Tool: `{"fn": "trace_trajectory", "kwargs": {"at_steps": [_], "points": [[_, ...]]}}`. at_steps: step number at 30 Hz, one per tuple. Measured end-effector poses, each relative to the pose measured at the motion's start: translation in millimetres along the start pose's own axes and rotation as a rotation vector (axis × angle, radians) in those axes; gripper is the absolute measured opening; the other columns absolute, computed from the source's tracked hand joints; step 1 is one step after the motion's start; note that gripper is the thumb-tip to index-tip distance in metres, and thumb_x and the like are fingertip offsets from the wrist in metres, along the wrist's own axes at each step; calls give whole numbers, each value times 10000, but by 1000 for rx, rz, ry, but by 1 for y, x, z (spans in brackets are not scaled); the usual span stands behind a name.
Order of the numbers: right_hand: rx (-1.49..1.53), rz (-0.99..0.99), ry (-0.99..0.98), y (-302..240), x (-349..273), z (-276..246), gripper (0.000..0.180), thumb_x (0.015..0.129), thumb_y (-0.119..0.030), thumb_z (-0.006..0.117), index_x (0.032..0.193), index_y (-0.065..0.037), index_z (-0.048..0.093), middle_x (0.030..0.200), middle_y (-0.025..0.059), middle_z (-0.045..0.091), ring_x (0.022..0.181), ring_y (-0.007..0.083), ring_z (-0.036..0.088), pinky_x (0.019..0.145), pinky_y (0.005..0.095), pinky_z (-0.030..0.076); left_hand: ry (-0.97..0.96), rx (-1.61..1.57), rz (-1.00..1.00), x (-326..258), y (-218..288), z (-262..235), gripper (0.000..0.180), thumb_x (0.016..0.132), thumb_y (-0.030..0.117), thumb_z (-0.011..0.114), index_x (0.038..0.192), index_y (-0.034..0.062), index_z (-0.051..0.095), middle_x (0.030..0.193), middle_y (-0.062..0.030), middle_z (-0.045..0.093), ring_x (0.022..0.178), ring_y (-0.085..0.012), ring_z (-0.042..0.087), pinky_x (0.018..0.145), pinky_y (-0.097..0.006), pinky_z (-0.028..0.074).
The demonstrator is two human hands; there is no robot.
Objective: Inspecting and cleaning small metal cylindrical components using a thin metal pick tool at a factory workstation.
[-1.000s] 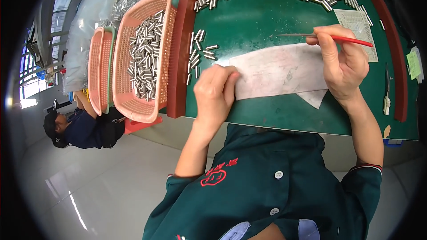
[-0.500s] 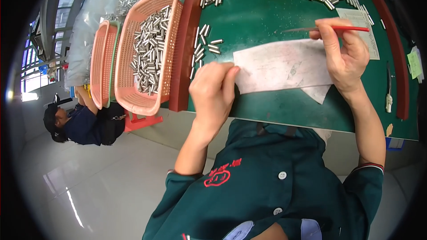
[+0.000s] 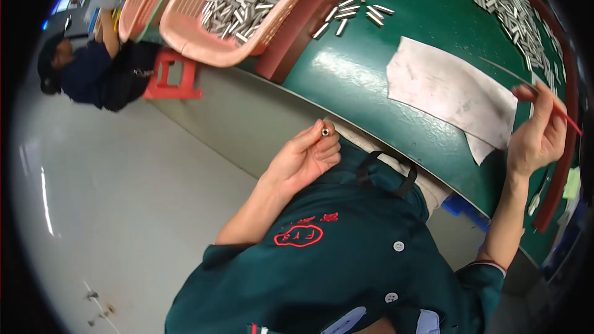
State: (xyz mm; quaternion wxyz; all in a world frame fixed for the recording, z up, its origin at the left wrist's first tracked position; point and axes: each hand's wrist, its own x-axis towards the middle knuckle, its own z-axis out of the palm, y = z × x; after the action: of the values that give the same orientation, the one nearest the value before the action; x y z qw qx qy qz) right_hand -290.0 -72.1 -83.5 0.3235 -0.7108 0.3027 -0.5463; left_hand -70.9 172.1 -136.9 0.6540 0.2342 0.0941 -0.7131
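Both hands grip: left hand (image 3: 304,159) pinches a metal tube (image 3: 325,131), right hand (image 3: 536,137) a half-cropped red stick (image 3: 560,111).

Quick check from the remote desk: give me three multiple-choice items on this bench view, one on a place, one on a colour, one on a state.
1. Where is the left hand?
A. flat on the paper sheet
B. off the table edge, above the lap
C. inside the basket

2. What colour is the table top?
A. green
B. white
C. yellow

3. How is the small metal tube held?
A. lying loose on the table
B. pinched at the left fingertips, open end toward the camera
C. gripped in the right hand

Key: 1 B, the hand hangs clear of the edge; 2 A, the surface is green; 3 B, the tube's bore shows.
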Motion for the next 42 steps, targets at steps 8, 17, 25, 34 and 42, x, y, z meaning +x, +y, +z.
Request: {"fn": "trace_trajectory", "kwargs": {"at_steps": [8, 17, 25, 34, 42], "points": [[-9, -67, -12, 2, 1, -6, 199, 913, -101, 457, 928, 67, 562, 722, 155, 624, 635, 195, 603, 653, 284, 487, 98, -42, 2, 2, -8, -31, 201, 918, 234, 465, 835, 52, 488, 635, 23, 337, 554, -68, 291, 539, -204, 283], [10, -29, -2, 4, 3, -5, 222, 922, -121, 443, 931, 75, 547, 721, 157, 621, 638, 206, 606, 647, 294, 496, 155, 59, 38, 4, -9, -34, 227, 919, 261, 465, 815, 59, 478, 638, 19, 355, 565, -77, 310, 551, -212, 306], [-14, -19, 1, 7, 4, -7, 225, 921, -127, 445, 928, 75, 546, 723, 157, 624, 632, 205, 605, 653, 293, 491, 206, 48, 28, 8, -9, -35, 229, 917, 262, 469, 813, 58, 478, 634, 16, 363, 564, -82, 318, 555, -214, 313], [-10, -8, -5, 9, 5, -8, 226, 922, -124, 442, 931, 76, 546, 722, 160, 624, 638, 207, 607, 657, 302, 497, 163, -2, -33, 11, -6, -31, 247, 911, 272, 477, 761, 80, 436, 619, 23, 327, 552, -69, 289, 548, -208, 291], [-12, -1, -10, 9, 3, -10, 226, 923, -124, 441, 933, 76, 546, 722, 160, 621, 643, 208, 608, 650, 298, 500, 104, 13, -79, 12, -8, -31, 273, 907, 290, 481, 747, 77, 421, 610, 21, 315, 546, -73, 278, 546, -211, 282]]}}
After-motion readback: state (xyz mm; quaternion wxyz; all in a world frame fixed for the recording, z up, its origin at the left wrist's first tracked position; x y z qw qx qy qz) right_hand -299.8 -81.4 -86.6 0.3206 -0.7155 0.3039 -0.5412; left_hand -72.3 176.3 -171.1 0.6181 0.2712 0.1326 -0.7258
